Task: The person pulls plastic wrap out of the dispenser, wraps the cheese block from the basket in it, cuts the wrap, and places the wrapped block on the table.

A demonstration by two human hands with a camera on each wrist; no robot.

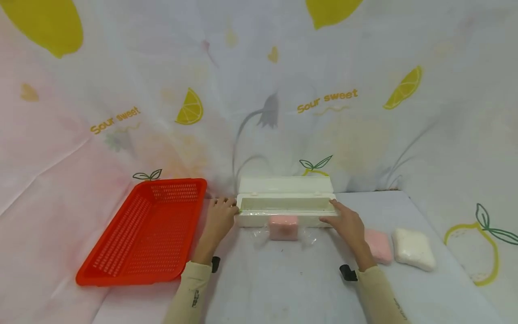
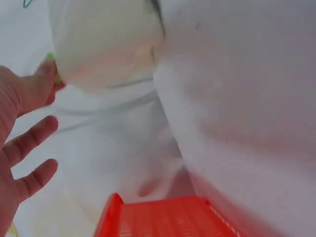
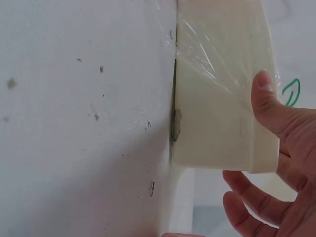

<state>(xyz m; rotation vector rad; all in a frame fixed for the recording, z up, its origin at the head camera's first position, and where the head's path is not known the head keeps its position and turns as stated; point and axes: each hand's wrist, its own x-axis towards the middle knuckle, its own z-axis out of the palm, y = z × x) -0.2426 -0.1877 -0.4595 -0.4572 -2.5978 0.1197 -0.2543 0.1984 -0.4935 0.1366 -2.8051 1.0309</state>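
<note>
A long white plastic wrap dispenser point(image 1: 254, 219) stands on the table with its hinged lid point(image 1: 285, 185) raised at the back. My left hand point(image 1: 220, 218) is at its left end, where thumb and forefinger pinch a small green tab point(image 2: 52, 59); the other fingers are spread apart. On the right end, my right hand point(image 1: 347, 225) grips the corner, the thumb on the upper edge and the fingers around the end. A pink block point(image 1: 283, 227) lies against the dispenser's front. Clear film point(image 3: 200, 52) stretches over the front wall and spreads to both sides of the block.
To the left stands a red perforated basket point(image 1: 155, 240). Right of my right forearm lie another pink block point(image 1: 378, 245) and a white block point(image 1: 414, 249). A printed cloth point(image 1: 259, 90) hangs behind the white table point(image 1: 283, 288).
</note>
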